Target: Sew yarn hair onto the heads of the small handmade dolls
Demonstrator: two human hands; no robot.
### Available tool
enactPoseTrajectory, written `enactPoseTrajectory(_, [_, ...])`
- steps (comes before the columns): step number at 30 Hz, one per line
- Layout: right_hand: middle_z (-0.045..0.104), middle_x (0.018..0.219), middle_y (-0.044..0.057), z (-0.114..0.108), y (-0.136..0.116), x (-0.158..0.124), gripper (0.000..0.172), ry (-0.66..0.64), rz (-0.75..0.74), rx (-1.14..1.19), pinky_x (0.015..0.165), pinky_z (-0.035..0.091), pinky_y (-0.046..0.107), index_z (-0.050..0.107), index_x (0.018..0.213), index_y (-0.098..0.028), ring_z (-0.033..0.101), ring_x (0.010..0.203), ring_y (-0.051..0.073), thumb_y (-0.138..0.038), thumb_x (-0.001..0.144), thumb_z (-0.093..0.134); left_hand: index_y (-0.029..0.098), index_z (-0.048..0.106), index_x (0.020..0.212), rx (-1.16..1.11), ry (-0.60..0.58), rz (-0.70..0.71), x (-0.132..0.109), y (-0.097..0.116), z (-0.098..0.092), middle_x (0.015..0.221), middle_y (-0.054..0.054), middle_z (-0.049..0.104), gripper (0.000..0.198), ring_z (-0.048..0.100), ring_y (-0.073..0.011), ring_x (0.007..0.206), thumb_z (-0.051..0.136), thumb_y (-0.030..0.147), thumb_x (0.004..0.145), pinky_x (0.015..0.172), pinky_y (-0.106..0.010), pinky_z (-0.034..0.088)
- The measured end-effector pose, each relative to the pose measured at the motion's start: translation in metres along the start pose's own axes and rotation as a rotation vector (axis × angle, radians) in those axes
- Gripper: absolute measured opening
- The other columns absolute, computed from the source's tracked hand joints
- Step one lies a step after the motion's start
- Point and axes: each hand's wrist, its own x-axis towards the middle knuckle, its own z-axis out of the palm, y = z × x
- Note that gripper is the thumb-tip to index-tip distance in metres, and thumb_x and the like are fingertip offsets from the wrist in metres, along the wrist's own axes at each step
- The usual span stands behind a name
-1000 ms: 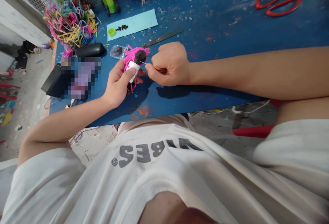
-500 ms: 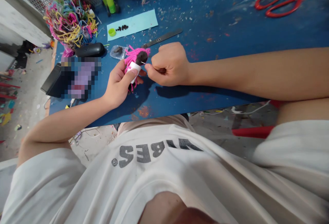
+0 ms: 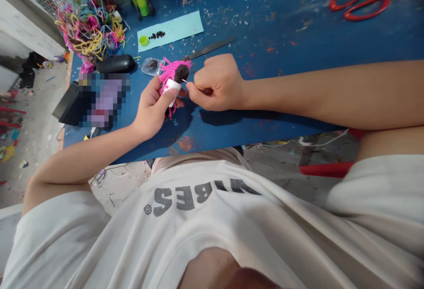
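Note:
My left hand (image 3: 155, 105) is closed around a small doll (image 3: 181, 73) with a dark brown head, pink yarn hair and a white body, held just over the table. The thumb presses on the white part. My right hand (image 3: 215, 83) is curled into a fist to the right of the doll, pinching a thin, pale, needle-like pin (image 3: 184, 80). Its tip reaches the dark head; whether it goes in I cannot tell. Behind the doll lie a clear plastic bag (image 3: 152, 66) with a dark lump inside and a flat metal blade (image 3: 212, 47).
A light-blue paper strip (image 3: 185, 26) carries a green cap (image 3: 143, 40) and several black beads (image 3: 157, 35). Tangled yarn (image 3: 91, 24), a black case (image 3: 115, 63) and a blurred-out phone (image 3: 107, 99) stand left. Red-handled scissors (image 3: 364, 4) lie far right. Small figures (image 3: 141, 1) stand at the back.
The doll's head has shifted very slightly to the left. Both hands keep nearly the same place and grip.

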Motion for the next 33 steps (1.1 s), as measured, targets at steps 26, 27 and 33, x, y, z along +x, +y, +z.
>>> enactPoseTrajectory(26, [0.048, 0.061, 0.000, 0.0007, 0.0008, 0.0008, 0.056, -0.049, 0.036, 0.068, 0.073, 0.041, 0.041, 0.046, 0.067, -0.025, 0.043, 0.063, 0.019, -0.037, 0.123, 0.047, 0.031, 0.078, 0.134, 0.044, 0.013, -0.019, 0.0005, 0.0041, 0.0006, 0.097, -0.002, 0.082, 0.061, 0.090, -0.0274, 0.086, 0.091, 0.082, 0.105, 0.078, -0.041, 0.076])
enactPoseTrajectory(27, [0.049, 0.061, 0.001, 0.0012, 0.0015, 0.0004, 0.056, -0.053, 0.038, 0.075, 0.073, 0.042, 0.041, 0.047, 0.068, -0.025, 0.045, 0.064, 0.019, -0.037, 0.122, 0.048, 0.031, 0.078, 0.132, 0.053, 0.019, -0.006, 0.0007, 0.0040, 0.0012, 0.095, -0.001, 0.082, 0.060, 0.090, -0.0262, 0.083, 0.090, 0.083, 0.105, 0.076, -0.039, 0.076])
enactPoseTrajectory(33, [0.051, 0.060, 0.001, 0.0022, 0.0037, -0.0011, 0.056, -0.063, 0.036, 0.060, 0.072, 0.045, 0.039, 0.053, 0.070, -0.025, 0.050, 0.065, 0.019, -0.040, 0.123, 0.050, 0.030, 0.078, 0.131, 0.038, 0.023, -0.005, 0.0012, 0.0040, 0.0013, 0.095, -0.001, 0.083, 0.059, 0.088, -0.0237, 0.079, 0.091, 0.082, 0.105, 0.075, -0.037, 0.075])
